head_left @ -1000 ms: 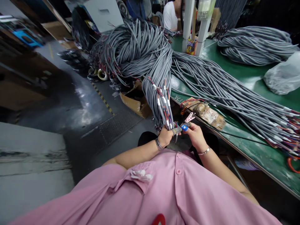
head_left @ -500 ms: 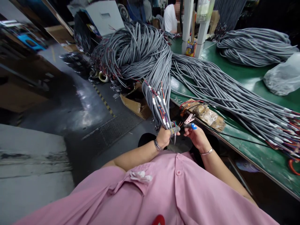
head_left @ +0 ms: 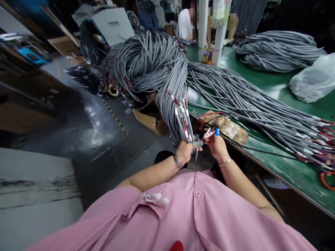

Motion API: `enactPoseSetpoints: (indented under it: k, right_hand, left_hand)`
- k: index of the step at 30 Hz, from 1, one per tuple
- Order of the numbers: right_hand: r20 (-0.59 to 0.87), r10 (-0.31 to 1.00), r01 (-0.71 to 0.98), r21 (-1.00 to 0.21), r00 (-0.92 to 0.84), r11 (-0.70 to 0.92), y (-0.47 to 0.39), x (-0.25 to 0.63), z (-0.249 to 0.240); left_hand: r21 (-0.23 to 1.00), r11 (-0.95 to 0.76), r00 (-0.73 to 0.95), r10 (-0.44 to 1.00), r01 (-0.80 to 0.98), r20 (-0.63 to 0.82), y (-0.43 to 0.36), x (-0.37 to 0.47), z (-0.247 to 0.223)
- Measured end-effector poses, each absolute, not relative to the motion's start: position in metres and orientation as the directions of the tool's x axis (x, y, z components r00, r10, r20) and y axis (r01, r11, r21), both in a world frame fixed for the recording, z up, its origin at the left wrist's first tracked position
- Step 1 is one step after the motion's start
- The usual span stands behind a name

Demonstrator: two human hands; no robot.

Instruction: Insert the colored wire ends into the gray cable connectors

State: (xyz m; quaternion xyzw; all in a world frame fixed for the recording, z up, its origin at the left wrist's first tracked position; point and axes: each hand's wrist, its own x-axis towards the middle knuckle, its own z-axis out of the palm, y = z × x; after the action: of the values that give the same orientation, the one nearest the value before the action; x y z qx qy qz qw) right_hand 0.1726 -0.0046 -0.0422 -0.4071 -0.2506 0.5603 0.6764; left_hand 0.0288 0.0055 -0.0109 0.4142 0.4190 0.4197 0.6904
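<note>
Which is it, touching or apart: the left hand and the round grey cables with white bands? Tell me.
Touching: the head view shows the left hand closed around the white-banded round grey cables.

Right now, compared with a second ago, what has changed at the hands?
The right hand has drawn rightward, away from the left hand, its blue-tipped thumb now raised beside the pink clothespin. Whether its grip took or released anything is unclear. The left hand still holds the gray multi-core cables; the coiled cables on the green table stayed put.
</note>
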Motion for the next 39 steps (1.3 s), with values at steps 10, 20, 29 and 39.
enactPoseSetpoints:
  k: [10,20,29,39]
  right_hand:
    - [-0.22,0.963,-0.812,-0.583,0.153,-0.004,0.004,0.167,-0.043]
    - [-0.163,0.986,-0.788,-0.603,-0.037,-0.129,-0.01,0.179,-0.035]
    - [-0.142,0.987,-0.746,-0.665,0.074,-0.04,-0.005,0.173,-0.038]
    - [-0.203,0.977,-0.844,-0.535,0.072,-0.049,0.002,0.166,-0.044]
  left_hand:
    - [0.939,0.295,0.294,0.926,-0.177,-0.235,0.004,0.031,-0.012]
    - [0.925,0.281,0.273,0.939,-0.257,-0.209,-0.002,0.023,-0.012]
    - [0.928,0.258,0.251,0.949,-0.269,-0.191,0.001,0.029,-0.008]
    - [0.938,0.267,0.234,0.948,-0.222,-0.215,0.002,0.031,-0.014]
